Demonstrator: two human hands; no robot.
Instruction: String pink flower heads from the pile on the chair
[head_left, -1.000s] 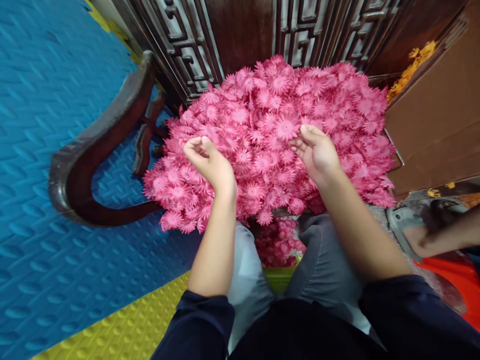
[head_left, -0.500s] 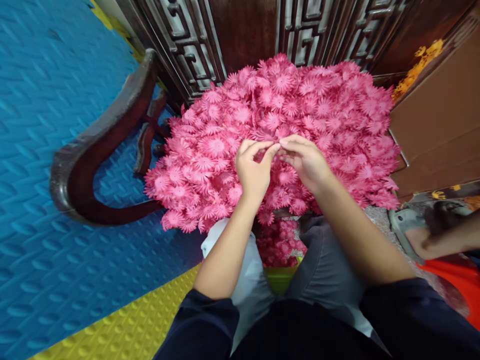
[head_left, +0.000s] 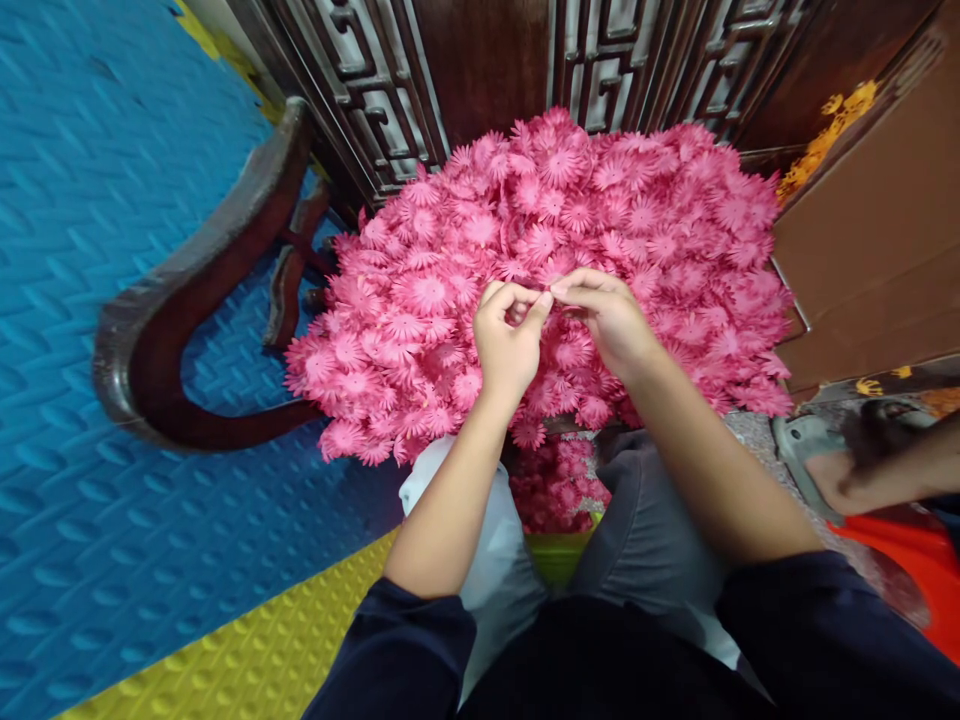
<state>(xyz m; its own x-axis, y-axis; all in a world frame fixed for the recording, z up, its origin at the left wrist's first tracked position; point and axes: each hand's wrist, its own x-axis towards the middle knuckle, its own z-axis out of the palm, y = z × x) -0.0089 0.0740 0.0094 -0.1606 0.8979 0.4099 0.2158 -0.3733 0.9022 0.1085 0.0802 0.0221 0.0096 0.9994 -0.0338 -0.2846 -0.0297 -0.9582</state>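
A large heap of pink artificial flowers [head_left: 431, 295] spreads in front of me. Over its middle, my left hand [head_left: 510, 335] and my right hand [head_left: 609, 315] meet at the fingertips. Both are closed in a pinch, thumb against index finger. Between the tips is a darker pink flower [head_left: 534, 284], seen edge-on and mostly covered by the fingers. The left hand grips its near side, and the right hand pinches at the same spot. Below the wrists, between my knees, more pink flowers [head_left: 559, 485] lie lower down, in front of a green edge [head_left: 556, 560].
A curved dark wooden chair arm [head_left: 142, 350] stands at the left over blue matting [head_left: 60, 250]. Carved dark wood panels [head_left: 495, 70] rise behind the heap. At the right are a cardboard box [head_left: 870, 230], orange flowers [head_left: 829, 140], another person's sandalled foot [head_left: 832, 475] and a red object [head_left: 915, 570].
Both hands stay pinched together over the heap. The right fingertips have shifted slightly left against the left ones, and the darker flower shows less. The whole view has drifted a little.
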